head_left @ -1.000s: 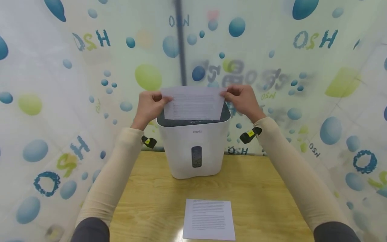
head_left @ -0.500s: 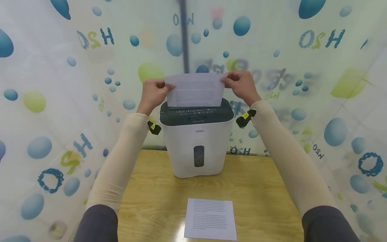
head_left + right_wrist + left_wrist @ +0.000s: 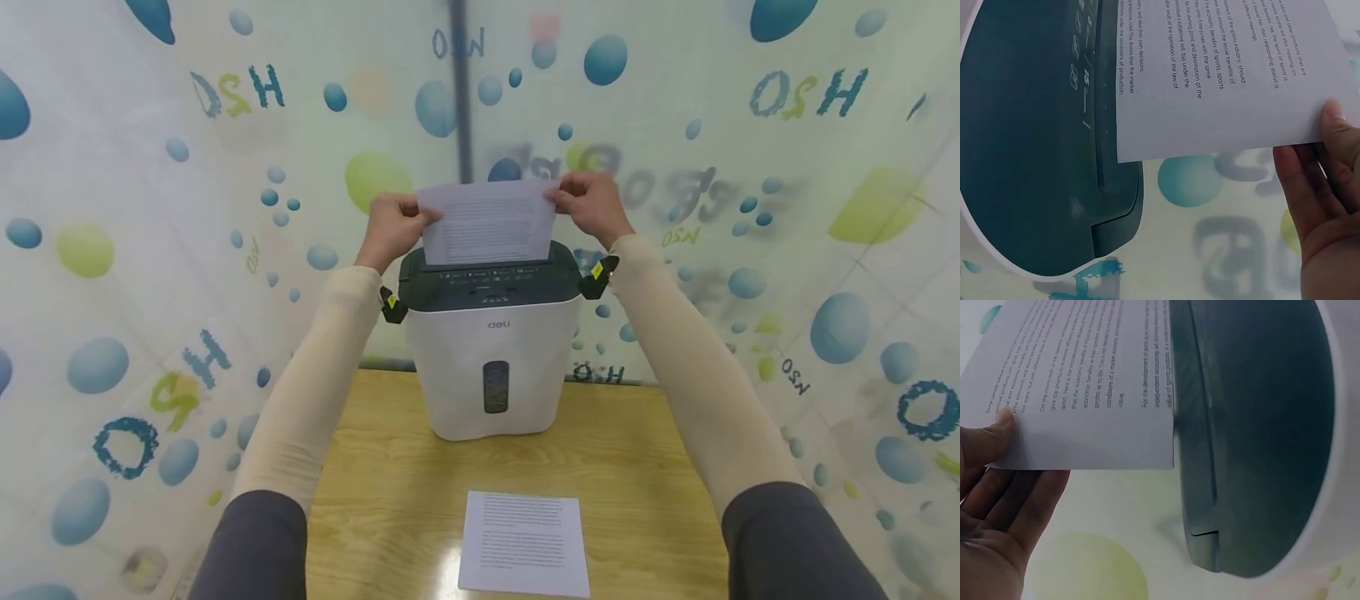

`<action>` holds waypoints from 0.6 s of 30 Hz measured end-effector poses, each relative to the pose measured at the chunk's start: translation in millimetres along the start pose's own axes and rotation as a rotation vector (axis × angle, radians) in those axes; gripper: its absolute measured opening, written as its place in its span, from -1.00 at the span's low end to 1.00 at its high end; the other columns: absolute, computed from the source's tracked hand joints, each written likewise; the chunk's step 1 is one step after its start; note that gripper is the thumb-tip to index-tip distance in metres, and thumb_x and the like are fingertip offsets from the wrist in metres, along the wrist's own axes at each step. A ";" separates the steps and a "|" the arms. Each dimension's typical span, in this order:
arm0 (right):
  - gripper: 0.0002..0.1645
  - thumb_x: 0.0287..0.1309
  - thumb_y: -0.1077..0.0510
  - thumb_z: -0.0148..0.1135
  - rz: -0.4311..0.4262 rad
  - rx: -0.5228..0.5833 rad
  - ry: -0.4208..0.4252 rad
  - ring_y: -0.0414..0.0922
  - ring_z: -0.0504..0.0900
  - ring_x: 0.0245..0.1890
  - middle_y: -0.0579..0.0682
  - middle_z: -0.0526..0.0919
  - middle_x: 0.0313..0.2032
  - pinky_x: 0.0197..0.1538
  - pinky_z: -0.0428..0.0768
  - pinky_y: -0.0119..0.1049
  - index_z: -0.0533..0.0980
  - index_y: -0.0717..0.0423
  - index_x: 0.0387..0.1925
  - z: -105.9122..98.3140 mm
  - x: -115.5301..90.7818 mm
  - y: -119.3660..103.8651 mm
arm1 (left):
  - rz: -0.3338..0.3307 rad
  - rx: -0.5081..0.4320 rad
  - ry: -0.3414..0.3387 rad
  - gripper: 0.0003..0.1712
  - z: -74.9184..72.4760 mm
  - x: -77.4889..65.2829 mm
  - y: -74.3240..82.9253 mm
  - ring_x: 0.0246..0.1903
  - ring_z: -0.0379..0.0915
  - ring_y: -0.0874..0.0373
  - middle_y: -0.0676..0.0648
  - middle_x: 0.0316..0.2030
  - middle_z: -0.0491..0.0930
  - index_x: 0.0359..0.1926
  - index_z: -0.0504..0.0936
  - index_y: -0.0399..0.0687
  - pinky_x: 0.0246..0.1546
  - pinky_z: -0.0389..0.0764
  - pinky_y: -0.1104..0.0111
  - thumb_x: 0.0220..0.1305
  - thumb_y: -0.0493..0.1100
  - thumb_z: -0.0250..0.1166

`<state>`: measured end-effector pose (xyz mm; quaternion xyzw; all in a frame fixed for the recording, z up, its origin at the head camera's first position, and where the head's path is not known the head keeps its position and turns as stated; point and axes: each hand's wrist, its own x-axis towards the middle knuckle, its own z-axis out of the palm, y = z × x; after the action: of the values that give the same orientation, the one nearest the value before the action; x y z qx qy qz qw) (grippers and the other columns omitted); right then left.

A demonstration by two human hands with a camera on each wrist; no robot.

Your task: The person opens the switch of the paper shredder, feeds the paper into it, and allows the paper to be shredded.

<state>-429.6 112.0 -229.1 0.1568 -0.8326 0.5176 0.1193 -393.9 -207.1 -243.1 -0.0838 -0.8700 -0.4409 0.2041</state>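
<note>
A sheet of printed paper (image 3: 491, 221) stands upright over a white paper shredder (image 3: 457, 375) with a dark green top (image 3: 491, 285). Its lower edge meets the slot at the back of that top. My left hand (image 3: 393, 227) pinches the sheet's left edge near the upper corner, thumb in front and fingers behind. On the opposite side my right hand (image 3: 595, 205) pinches the upper right corner the same way. In the left wrist view the paper (image 3: 1097, 434) runs flat up to the slot; the right wrist view shows its other corner (image 3: 1141, 147) at the slot too.
The shredder stands at the far side of a wooden table (image 3: 390, 483). Nearer me lies more printed paper (image 3: 523, 546), flat on the wood. A curtain (image 3: 285, 150) with blue and green spots hangs close behind and to both sides.
Both hands have lifted the sheet and shifted it back, so the shredder's top now shows in front of it. In the last half second the hands moved only slightly.
</note>
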 end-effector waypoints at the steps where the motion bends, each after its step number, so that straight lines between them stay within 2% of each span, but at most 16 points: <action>1: -0.69 0.38 0.09 0.31 0.002 0.000 0.000 -0.04 0.75 0.00 0.12 0.73 0.06 0.19 0.66 -0.18 0.67 0.19 0.03 0.7 1.3 1.1 | -0.010 0.002 -0.011 -0.74 0.5 1.1 -1.3 -0.21 0.65 0.16 -0.16 -0.10 0.80 -0.02 0.82 -0.08 -0.30 0.52 0.43 0.36 -0.09 0.39; 5: -0.70 0.38 0.10 0.31 -0.003 0.000 -0.003 -0.04 0.76 -0.02 0.15 0.73 0.05 0.21 0.65 -0.13 0.67 0.19 0.03 3.5 5.4 7.7 | -0.032 0.018 -0.036 -0.73 3.0 5.4 -4.7 -0.19 0.64 0.13 -0.16 -0.06 0.79 0.00 0.81 -0.08 -0.30 0.54 0.40 0.38 -0.10 0.38; 12: -0.70 0.38 0.10 0.31 -0.012 -0.021 -0.003 -0.07 0.76 -0.07 0.15 0.75 0.01 0.18 0.67 -0.13 0.68 0.22 -0.01 6.7 7.7 19.8 | -0.047 0.031 -0.064 -0.74 8.3 8.0 -8.6 -0.09 0.70 0.05 -0.18 -0.06 0.79 -0.02 0.81 -0.15 -0.09 0.70 0.26 0.38 -0.13 0.36; 15: -0.71 0.38 0.10 0.31 -0.016 -0.015 0.000 -0.11 0.76 -0.11 0.14 0.75 -0.03 0.16 0.68 -0.14 0.68 0.23 -0.03 8.2 7.8 24.2 | -0.041 0.044 -0.070 -0.73 10.2 8.9 -11.1 -0.13 0.70 0.04 -0.20 -0.08 0.79 -0.02 0.80 -0.17 -0.15 0.69 0.28 0.37 -0.13 0.37; 18: -0.71 0.37 0.11 0.32 -0.023 -0.011 -0.002 -0.13 0.76 -0.15 0.15 0.76 -0.06 0.14 0.69 -0.14 0.68 0.25 -0.04 10.1 7.4 28.1 | -0.043 0.080 -0.090 -0.72 11.6 9.8 -14.4 -0.20 0.66 0.06 -0.21 -0.10 0.79 -0.02 0.80 -0.17 -0.28 0.58 0.35 0.37 -0.11 0.38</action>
<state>-447.5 113.6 -254.0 0.1662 -0.8336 0.5116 0.1251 -410.7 -206.8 -255.6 -0.0768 -0.8969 -0.4057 0.1584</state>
